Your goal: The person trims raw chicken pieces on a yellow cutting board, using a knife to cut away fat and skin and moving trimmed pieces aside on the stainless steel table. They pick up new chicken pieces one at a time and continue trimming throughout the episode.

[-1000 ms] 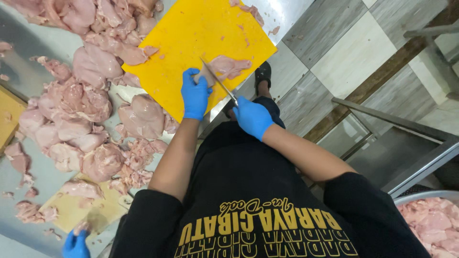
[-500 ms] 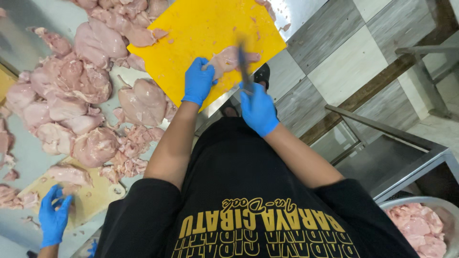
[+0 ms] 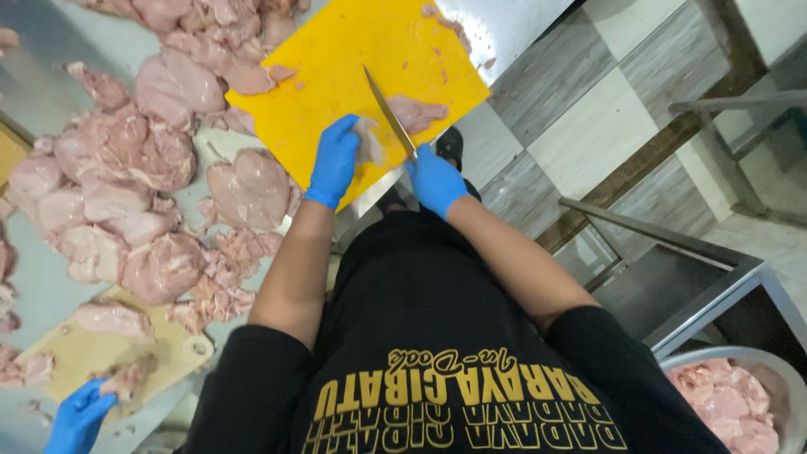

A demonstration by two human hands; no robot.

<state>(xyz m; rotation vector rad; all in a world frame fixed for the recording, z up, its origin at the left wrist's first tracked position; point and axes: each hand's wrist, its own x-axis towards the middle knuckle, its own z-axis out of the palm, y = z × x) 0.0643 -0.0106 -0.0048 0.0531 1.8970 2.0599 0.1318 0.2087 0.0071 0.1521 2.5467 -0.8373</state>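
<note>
On the yellow cutting board (image 3: pixel 336 76), the left hand (image 3: pixel 334 161) pinches a raw chicken piece (image 3: pixel 368 141); beside it, the right hand (image 3: pixel 436 182) grips a knife (image 3: pixel 388 112).

Lighting: I see bright, even overhead light. Glare: white sheen on the steel bench (image 3: pixel 504 34), far side. Shadows: soft. Focus: sharp centrally; edges bend slightly.

Heaped raw chicken pieces (image 3: pixel 160 176), wooden board (image 3: pixel 92 353), meat-filled metal bowl (image 3: pixel 740 370).
</note>
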